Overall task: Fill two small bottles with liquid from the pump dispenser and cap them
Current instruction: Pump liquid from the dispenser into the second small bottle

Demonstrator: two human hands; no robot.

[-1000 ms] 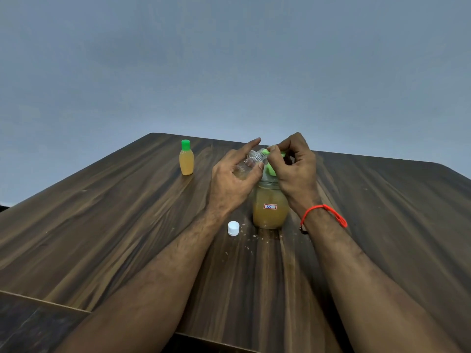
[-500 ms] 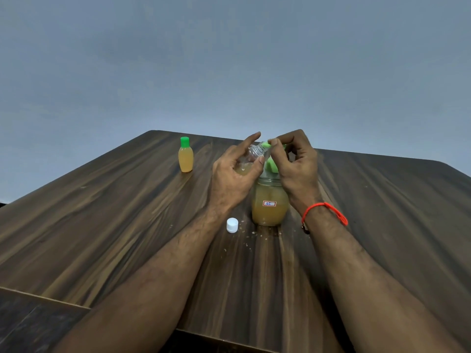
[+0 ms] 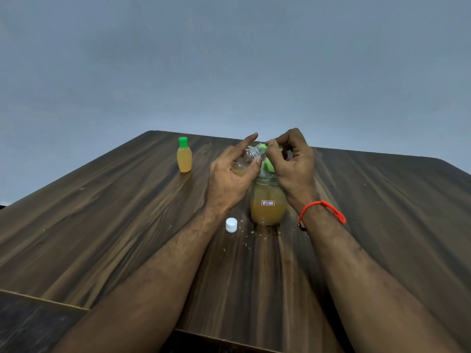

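Right now the left hand (image 3: 230, 175) holds a small clear bottle (image 3: 246, 161) tilted, its threaded neck pointing up and to the right toward the green pump spout (image 3: 267, 148). The bottle lies in the curl of the palm, with the thumb pressed against its near side just below the neck and the forefinger stretched out straight along its far side. A little orange liquid shows in the bottle's lower end, next to the palm.

The right hand (image 3: 293, 161) sits on top of the pump dispenser (image 3: 268, 205), fingers curled over the green pump head (image 3: 269, 166). Its thumb tip meets the spout right at the mouth of the small bottle, so bottle mouth, spout and thumb all come together at one spot. A red string (image 3: 325, 208) circles the right wrist.

The dispenser is a round clear jar of orange liquid with a small white label reading 35, standing on the dark wooden table (image 3: 102, 225). A white cap (image 3: 231, 224) rests on the table just left of the jar, below the left wrist. Well to the left stands a second small bottle (image 3: 184, 156), upright, full of orange liquid and closed with a green cap. Small pale specks lie on the wood near the jar's base.
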